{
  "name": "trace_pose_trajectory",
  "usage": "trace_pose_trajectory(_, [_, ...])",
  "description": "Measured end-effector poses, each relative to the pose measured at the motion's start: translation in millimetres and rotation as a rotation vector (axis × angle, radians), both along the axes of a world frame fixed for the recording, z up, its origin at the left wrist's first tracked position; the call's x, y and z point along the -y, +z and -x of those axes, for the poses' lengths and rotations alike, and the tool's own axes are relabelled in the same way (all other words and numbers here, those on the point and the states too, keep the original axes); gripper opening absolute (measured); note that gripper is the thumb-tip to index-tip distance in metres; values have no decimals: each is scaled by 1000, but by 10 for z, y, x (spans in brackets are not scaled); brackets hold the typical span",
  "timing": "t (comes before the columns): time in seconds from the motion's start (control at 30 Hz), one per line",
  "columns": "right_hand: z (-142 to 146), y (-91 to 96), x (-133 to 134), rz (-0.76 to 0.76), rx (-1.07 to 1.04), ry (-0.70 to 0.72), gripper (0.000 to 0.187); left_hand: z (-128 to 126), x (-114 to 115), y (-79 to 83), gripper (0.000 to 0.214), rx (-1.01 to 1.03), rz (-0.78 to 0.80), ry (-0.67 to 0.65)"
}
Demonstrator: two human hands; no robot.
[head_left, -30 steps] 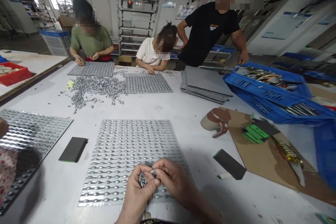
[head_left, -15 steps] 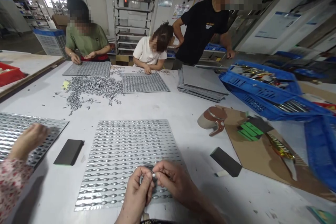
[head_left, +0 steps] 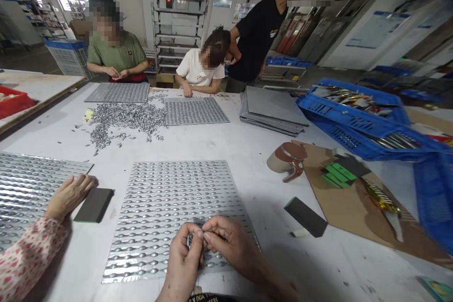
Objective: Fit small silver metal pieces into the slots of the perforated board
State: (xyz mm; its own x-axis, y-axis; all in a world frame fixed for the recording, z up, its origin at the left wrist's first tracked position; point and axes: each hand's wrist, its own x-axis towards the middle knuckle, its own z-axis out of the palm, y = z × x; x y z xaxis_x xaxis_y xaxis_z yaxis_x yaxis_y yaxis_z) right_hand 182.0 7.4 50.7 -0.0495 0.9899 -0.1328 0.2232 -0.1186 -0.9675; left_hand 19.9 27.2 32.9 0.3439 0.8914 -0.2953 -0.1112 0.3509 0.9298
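Note:
My left hand [head_left: 184,259] is curled around a small bunch of grey metal pieces, held over the near edge of a silver moulded tray [head_left: 166,198] with rows of oval pockets. Fingers of my right hand [head_left: 226,240] meet the left hand's fingertips and pinch one of the pieces. Both hands hover just above the tray's front rows. Most of what the left hand holds is hidden by its fingers.
A co-worker's hand [head_left: 69,196] in a floral sleeve rests by a dark sanding block [head_left: 94,205] and a second tray [head_left: 24,184]. Another block [head_left: 305,217], a tape dispenser [head_left: 288,160], cardboard [head_left: 354,207], blue crates [head_left: 357,118], stacked grey sheets [head_left: 272,111] and loose metal pieces [head_left: 123,118] lie around. Three people work at the far side.
The co-worker's hand at left has come down next to the dark block. The standing person in black has leaned left. My hands stay together over the tray, fingers shifting slightly.

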Motion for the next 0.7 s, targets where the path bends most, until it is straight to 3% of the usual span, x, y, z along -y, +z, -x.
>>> trace_pose_trajectory(0.2, [-25,2,21,-17,-1,6,12,9,-31,-50,54,189,226,-5])
trace_pose_trajectory(0.47, [-72,-52,64,-16,-17,57,16,-36,-31,2,52,357,453,15])
trace_pose_trajectory(0.6, [-274,71,171,19,127,134,16,-10,-32,-18,49,395,482,9])
trace_pose_trajectory(0.7, [-590,154,463,133,345,246,17,47,-38,-45,45,397,493,-1])
